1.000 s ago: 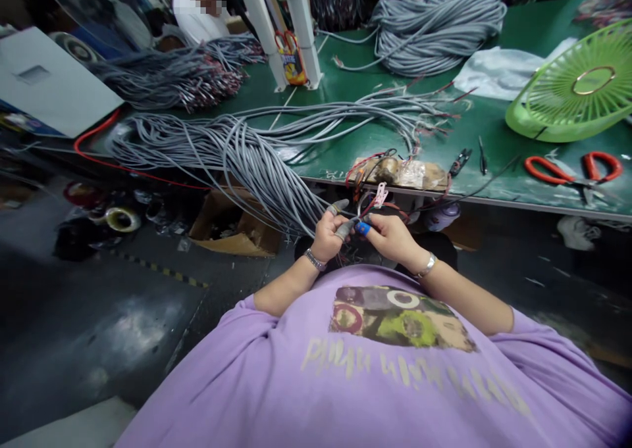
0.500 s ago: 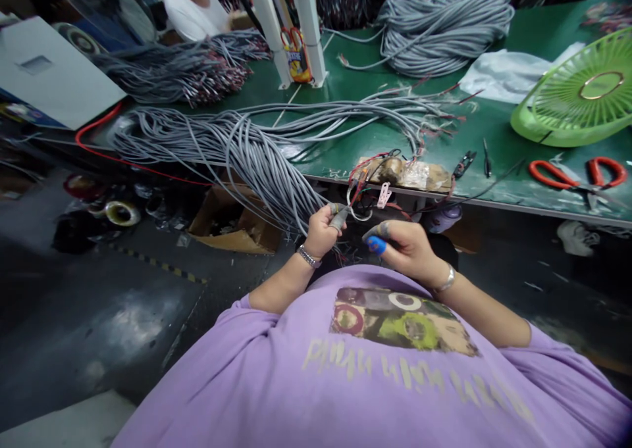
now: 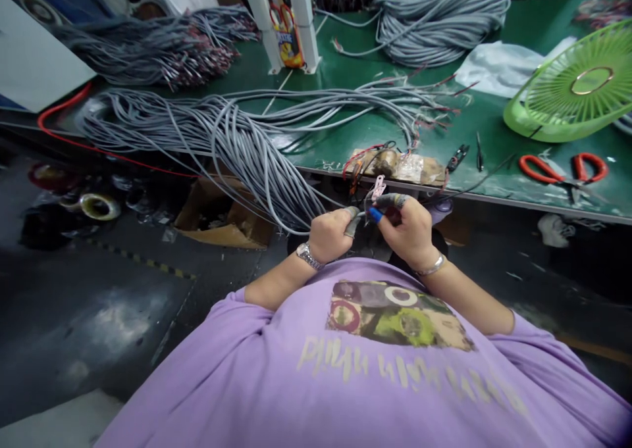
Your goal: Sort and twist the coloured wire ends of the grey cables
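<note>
My left hand (image 3: 332,232) is curled in a fist below the green bench's front edge (image 3: 494,198), gripping the end of a grey cable (image 3: 296,219) that runs down from the big grey bundle (image 3: 232,142). My right hand (image 3: 407,227) sits close beside it, fingers with grey and blue fingertip covers pinched at the cable's thin wires. A small pink clip (image 3: 378,187) hangs just above the two hands. What the right fingertips hold is too small to name.
On the bench lie a brown block with taped wires (image 3: 399,166), red-handled scissors (image 3: 563,170), small cutters (image 3: 459,157), a green fan (image 3: 573,86), a white cloth (image 3: 498,70) and more cable coils (image 3: 439,17). A cardboard box (image 3: 222,218) and tape rolls (image 3: 99,206) sit on the floor.
My right hand drew back from the left, then came in again to meet it at the cable end. The view shifted slightly up and right.
</note>
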Demonstrator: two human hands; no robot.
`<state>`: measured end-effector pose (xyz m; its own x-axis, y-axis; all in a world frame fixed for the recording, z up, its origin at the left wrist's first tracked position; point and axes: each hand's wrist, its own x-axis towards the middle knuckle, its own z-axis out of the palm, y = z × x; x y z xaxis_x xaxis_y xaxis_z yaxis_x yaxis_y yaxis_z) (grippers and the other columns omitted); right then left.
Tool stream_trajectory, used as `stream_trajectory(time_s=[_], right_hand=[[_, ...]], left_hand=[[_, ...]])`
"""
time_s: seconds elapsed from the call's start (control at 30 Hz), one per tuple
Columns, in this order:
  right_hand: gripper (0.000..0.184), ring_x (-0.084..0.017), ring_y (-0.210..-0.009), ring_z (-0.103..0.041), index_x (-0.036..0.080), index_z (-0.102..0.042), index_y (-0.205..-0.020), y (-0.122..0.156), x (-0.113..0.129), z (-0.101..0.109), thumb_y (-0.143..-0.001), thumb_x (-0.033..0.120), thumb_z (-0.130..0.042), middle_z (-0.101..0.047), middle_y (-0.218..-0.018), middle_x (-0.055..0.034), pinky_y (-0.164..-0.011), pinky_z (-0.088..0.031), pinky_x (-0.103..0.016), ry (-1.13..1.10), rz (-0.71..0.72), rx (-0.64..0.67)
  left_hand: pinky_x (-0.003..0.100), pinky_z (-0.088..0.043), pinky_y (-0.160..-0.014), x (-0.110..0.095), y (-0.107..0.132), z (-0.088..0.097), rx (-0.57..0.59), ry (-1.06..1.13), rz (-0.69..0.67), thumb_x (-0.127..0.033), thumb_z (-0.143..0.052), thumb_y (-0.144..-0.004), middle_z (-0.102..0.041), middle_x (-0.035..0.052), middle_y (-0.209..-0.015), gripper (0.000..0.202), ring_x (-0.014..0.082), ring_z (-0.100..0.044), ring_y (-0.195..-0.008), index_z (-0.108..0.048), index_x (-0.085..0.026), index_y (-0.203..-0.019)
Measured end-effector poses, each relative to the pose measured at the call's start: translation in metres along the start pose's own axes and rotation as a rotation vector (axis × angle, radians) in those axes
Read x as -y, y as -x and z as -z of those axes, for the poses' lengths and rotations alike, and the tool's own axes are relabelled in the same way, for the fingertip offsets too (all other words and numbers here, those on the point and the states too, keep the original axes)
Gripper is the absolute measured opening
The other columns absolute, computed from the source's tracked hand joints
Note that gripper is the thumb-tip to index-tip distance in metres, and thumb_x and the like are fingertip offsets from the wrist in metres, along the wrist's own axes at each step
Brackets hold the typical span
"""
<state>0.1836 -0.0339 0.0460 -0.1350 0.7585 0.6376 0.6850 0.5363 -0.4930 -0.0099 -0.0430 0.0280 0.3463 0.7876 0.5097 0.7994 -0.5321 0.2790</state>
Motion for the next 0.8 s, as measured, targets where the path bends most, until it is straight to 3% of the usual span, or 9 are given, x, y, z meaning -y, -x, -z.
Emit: stream_trajectory(time_s=[0.17, 0.37, 0.57, 0.8], right_hand=[[0.016, -0.019, -0.066, -0.062, 0.019, -0.065, -0.09, -0.002, 0.003, -0.004, -0.08, 0.031, -0.067, -0.068, -0.075, -0.0043, -0.064, -0.049, -0.032, -0.027, -0.141, 0.076], [0.021, -0.02, -0.074, -0.071, 0.021, -0.06, -0.097, -0.003, 0.001, -0.011, -0.078, 0.024, -0.067, -0.075, -0.088, -0.0041, -0.073, -0.055, -0.034, -0.313, -0.333, 0.112], [0.023, -0.02, -0.076, -0.072, 0.021, -0.058, -0.098, -0.003, 0.0, -0.014, -0.077, 0.025, -0.068, -0.075, -0.086, -0.004, -0.075, -0.056, -0.036, -0.444, -0.376, 0.061], [0.028, -0.015, -0.07, -0.066, 0.021, -0.055, -0.096, -0.003, -0.007, -0.022, -0.076, 0.034, -0.071, -0.07, -0.083, -0.0022, -0.067, -0.055, -0.029, -0.673, -0.424, 0.035]], left_hand=[[0.028, -0.053, -0.07, -0.002, 0.0, -0.002, 0.023, -0.064, -0.028, -0.027, -0.048, -0.09, -0.073, 0.0082, -0.085, 0.03, 0.0193, -0.069, -0.077, -0.067, -0.015, -0.11], [0.029, -0.05, -0.069, -0.001, 0.001, -0.006, 0.024, -0.037, -0.021, -0.025, -0.049, -0.089, -0.071, 0.0094, -0.082, 0.029, 0.0203, -0.068, -0.073, -0.068, -0.014, -0.108], [0.028, -0.05, -0.069, -0.001, 0.0, -0.005, 0.043, -0.013, 0.0, -0.026, -0.05, -0.089, -0.072, 0.0087, -0.082, 0.028, 0.0191, -0.068, -0.074, -0.068, -0.015, -0.107], [0.03, -0.051, -0.072, 0.004, 0.002, -0.006, 0.059, 0.038, 0.015, -0.026, -0.052, -0.088, -0.072, 0.0097, -0.086, 0.029, 0.0204, -0.068, -0.077, -0.068, -0.014, -0.109]])
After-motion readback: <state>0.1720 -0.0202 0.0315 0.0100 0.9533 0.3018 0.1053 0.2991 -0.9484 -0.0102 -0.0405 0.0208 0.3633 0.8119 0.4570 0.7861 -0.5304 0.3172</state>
